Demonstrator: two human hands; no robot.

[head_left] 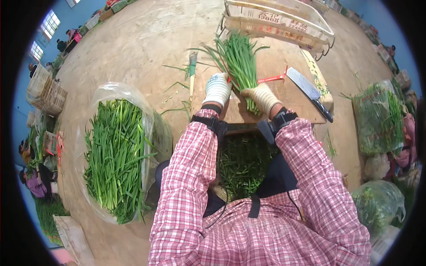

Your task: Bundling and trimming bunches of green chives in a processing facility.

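Note:
A bunch of long green leafy stalks, looking like Chinese chives, lies over a low wooden board with its cut ends toward me. My right hand, in a pale knit glove, is closed round its lower end. On the bunch's left side is my gloved left hand, fingers closed, with a bit of red at the fingertips. A red tie strip sticks out to the right of the bunch; its middle is hidden behind the stalks. A cleaver with a black handle rests on the board's right side.
White plastic crates stand beyond the board. To my left is a clear bag packed with loose green leaves. A pale stick with a green band lies left of my hands. Bagged greens stand at right.

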